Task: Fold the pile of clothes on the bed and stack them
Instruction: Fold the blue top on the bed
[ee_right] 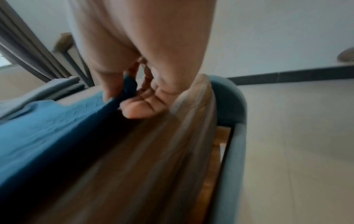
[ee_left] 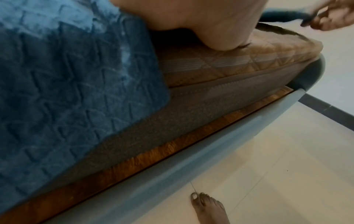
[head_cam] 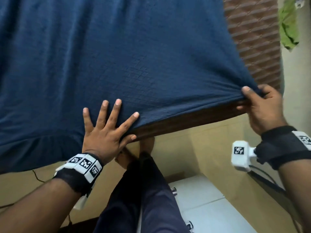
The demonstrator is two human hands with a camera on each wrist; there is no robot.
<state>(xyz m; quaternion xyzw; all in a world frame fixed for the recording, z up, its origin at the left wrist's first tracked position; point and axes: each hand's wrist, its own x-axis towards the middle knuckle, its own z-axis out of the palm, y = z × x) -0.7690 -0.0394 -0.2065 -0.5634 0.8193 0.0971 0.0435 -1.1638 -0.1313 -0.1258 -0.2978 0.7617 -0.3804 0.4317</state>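
Observation:
A large dark blue garment (head_cam: 117, 56) lies spread over the bed and fills most of the head view. My left hand (head_cam: 107, 125) lies flat on its near edge with fingers spread straight, pressing the cloth down. My right hand (head_cam: 259, 105) pinches the garment's near right corner, which bunches between thumb and fingers and is lifted a little off the mattress. The right wrist view shows the blue cloth (ee_right: 57, 121) gripped between the thumb and fingers (ee_right: 141, 106). In the left wrist view the blue cloth (ee_left: 67, 91) hangs over the mattress edge.
The brown quilted mattress (head_cam: 252, 39) shows at the right, on a wooden base with a grey-blue padded frame (ee_left: 210, 151). A green cloth (head_cam: 288, 24) lies at the far right. My legs and bare foot (ee_left: 208, 207) stand on the pale tiled floor beside the bed.

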